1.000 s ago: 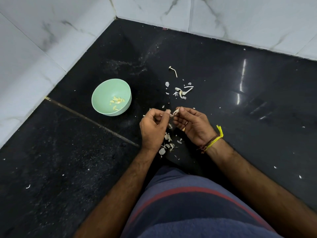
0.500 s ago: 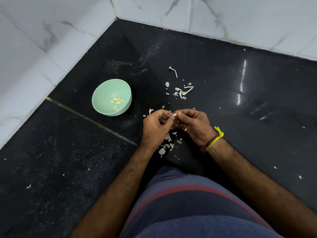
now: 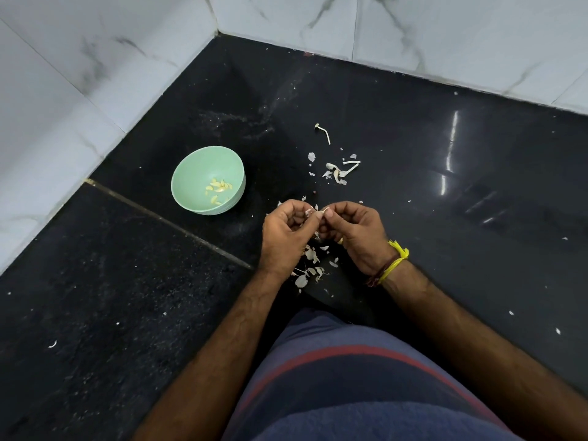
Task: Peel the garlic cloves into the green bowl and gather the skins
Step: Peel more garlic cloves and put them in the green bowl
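Left of the hands: the green bowl (image 3: 208, 181) stands alone on the black floor (image 3: 95, 313); bare floor lies between it and the left hand (image 3: 286, 237).
Ahead of the hands: a scatter of skins (image 3: 339, 170) and a thin stalk (image 3: 324, 133), with bare floor beyond up to the marble wall (image 3: 413, 33).
Right of the right hand (image 3: 356, 230): glossy floor with a few tiny flecks.
Under the hands: a heap of skins (image 3: 310, 265).
Behind the hands: the forearms and a clothed lap (image 3: 350, 393).
Far left: the wall (image 3: 47, 122) closes off the floor.
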`<state>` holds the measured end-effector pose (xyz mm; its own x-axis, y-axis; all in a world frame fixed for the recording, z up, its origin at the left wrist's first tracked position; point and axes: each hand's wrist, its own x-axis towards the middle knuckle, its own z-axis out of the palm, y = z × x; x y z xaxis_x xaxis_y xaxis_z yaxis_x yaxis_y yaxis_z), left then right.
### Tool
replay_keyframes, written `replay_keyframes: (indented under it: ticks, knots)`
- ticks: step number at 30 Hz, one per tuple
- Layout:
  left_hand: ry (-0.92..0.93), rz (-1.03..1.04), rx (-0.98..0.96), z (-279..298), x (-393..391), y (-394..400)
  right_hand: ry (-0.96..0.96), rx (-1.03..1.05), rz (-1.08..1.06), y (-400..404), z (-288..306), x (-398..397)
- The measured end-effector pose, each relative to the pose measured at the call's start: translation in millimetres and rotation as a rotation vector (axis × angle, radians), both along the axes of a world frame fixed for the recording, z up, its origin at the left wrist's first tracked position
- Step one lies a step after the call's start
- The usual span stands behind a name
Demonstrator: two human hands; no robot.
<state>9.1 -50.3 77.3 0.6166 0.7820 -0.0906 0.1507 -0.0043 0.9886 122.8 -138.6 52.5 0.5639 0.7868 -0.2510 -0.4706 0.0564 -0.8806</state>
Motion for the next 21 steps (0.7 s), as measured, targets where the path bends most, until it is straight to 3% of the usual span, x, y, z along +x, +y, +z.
replay_keyframes:
  ticks: [4, 12, 21]
  knots:
    - [-0.023, -0.015, 0.003, -4.7, 0.4, 1.4, 0.010, -0.019, -0.029, 2.4, 3.3, -3.6]
    - [0.007, 0.083, 0.357, -10.6, 6.9, -3.9, 0.120, -0.002, -0.273, 11.4, 9.4, -26.0]
    - [0.007, 0.112, 0.545, -9.8, 5.0, -6.4, 0.069, 0.115, -0.336, 11.1, 11.0, -26.5]
